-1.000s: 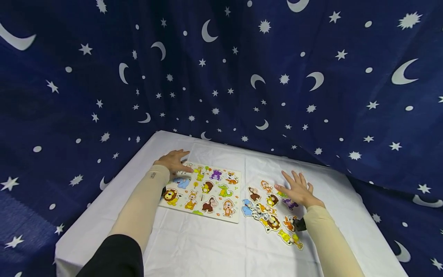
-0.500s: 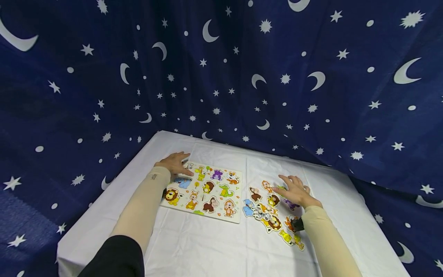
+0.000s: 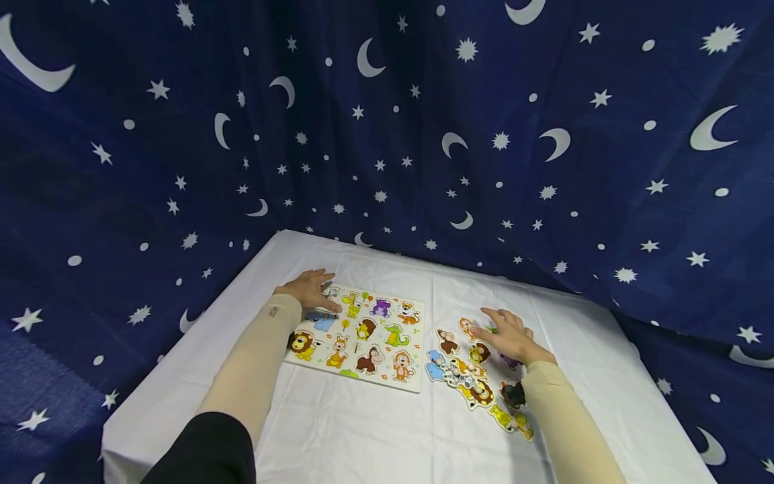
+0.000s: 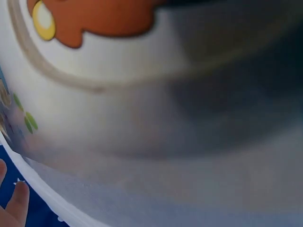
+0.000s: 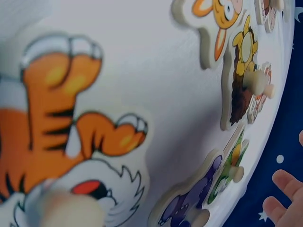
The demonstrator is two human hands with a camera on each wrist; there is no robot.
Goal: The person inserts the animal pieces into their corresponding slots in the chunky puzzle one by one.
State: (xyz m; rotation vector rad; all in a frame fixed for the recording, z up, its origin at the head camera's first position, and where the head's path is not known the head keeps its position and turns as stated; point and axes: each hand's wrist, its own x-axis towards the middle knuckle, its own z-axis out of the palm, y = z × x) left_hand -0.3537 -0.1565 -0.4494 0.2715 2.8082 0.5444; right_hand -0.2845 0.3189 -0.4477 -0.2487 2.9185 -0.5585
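My left hand rests over the far left corner of a white animal puzzle board, its thumb stretched along the printed surface. The left wrist view has an orange-brown printed shape close up, with fingertips low at the left edge. My right hand hovers with lightly bent fingers over loose knobbed animal pieces. Nearest are a monkey piece and a green crocodile piece, the latter partly hidden by the hand in the head view. A purple hippo piece and a tiger piece lie under the wrist.
More loose pieces lie right of the board: an elephant, a zebra overlapping others, a lion and a giraffe. A white cloth covers the table. Behind it hangs a dark blue star-and-moon curtain.
My right hand has lowered and shifted left toward the monkey and crocodile pieces, its fingers bending more. My left hand stays at the board's corner.
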